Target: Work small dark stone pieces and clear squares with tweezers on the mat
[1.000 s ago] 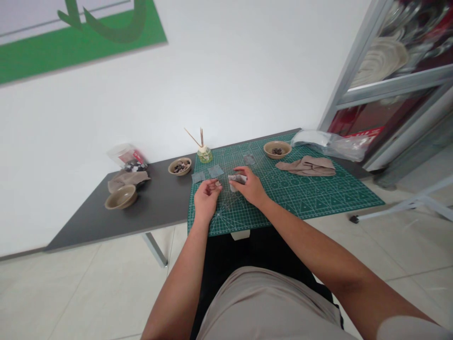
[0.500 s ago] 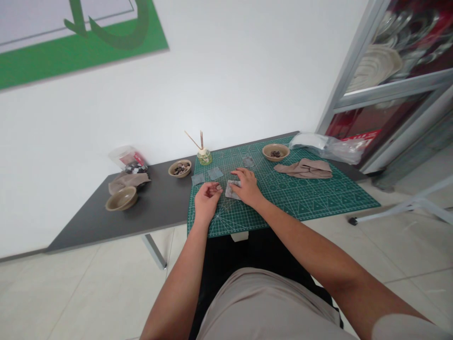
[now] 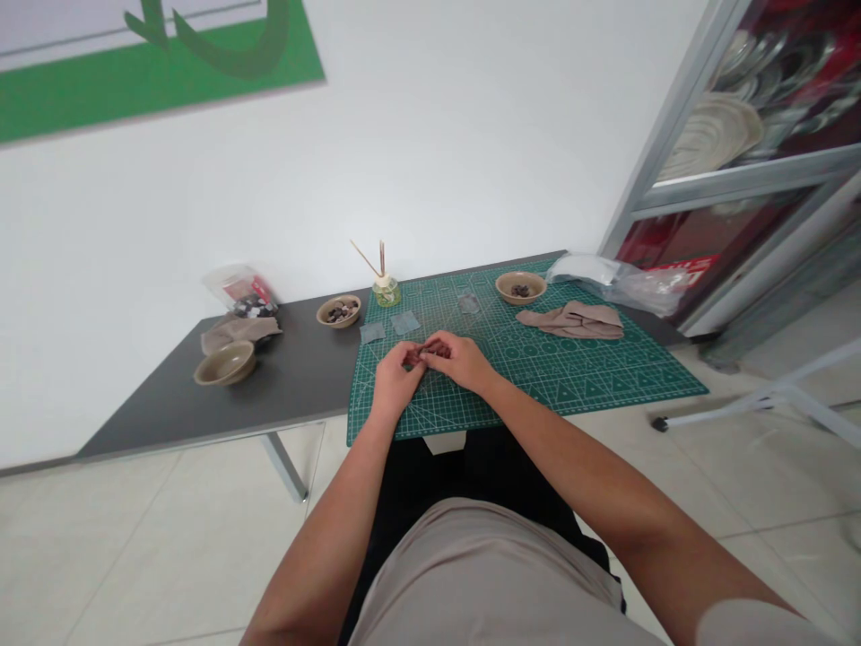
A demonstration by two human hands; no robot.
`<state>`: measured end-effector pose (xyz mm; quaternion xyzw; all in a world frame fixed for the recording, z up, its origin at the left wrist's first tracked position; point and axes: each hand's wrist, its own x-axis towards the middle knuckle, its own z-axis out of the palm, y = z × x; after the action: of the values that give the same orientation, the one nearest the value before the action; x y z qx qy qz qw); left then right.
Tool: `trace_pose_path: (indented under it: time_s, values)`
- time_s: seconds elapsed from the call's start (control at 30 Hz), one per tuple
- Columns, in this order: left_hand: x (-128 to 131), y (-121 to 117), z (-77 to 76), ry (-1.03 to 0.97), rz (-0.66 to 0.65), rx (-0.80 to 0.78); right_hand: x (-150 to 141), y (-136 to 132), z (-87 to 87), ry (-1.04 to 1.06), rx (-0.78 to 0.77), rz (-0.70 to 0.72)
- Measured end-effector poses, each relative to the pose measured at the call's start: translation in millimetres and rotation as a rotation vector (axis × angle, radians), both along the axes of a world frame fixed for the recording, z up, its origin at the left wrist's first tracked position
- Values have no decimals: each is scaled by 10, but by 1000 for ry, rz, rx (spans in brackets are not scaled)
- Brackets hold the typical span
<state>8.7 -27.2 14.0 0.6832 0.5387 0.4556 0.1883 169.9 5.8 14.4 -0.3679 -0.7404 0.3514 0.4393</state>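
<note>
My left hand (image 3: 394,383) and my right hand (image 3: 459,361) meet over the near left part of the green cutting mat (image 3: 571,368). Both have their fingers curled together around a small dark reddish thing (image 3: 418,355) that is too small to name. Two pale grey fabric squares (image 3: 388,327) lie on the mat just beyond my hands, and a third small clear piece (image 3: 468,303) lies further back.
A grey table (image 3: 202,413) carries the mat. On it stand a reed diffuser bottle (image 3: 386,289), a bowl of dark pieces (image 3: 338,310), another such bowl (image 3: 520,287), an empty bowl (image 3: 224,363), folded beige cloth (image 3: 573,319), a plastic bag (image 3: 615,276) and a jar (image 3: 237,294).
My right hand let go of the grey fabric piece it pressed on the mat and moved left. Both hands now pinch together around a small dark thing.
</note>
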Motion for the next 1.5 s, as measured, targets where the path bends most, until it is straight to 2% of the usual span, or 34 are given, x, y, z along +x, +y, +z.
trace_pose_path:
  time_s: [0.1,0.2,0.37,0.43,0.5,0.67,0.9,1.03,1.17,1.5]
  values:
    - [-8,18,-30,18,-48,5,8,55,-31,78,-32,-79]
    - [-12,36,-50,114,-28,44,44,119,-53,189,-57,-123]
    - [70,29,-7,524,-119,55,127,163,-61,220,-64,-71]
    - [123,10,27,671,-100,21,157,152,-64,181,-68,-32]
    - [161,-10,65,734,-86,-10,187,132,-69,105,-58,-13]
    - [147,-34,109,734,-74,-7,254,96,-76,-149,0,-58]
    - [63,-18,-27,553,-73,-1,187,130,-29,-435,116,-46]
    - [74,-34,-54,586,-82,16,145,121,-28,-445,115,-70]
    - [88,-50,-49,599,-58,23,146,85,-56,-423,189,-48]
    - [67,-50,-48,582,-61,27,155,85,-54,-460,225,-4]
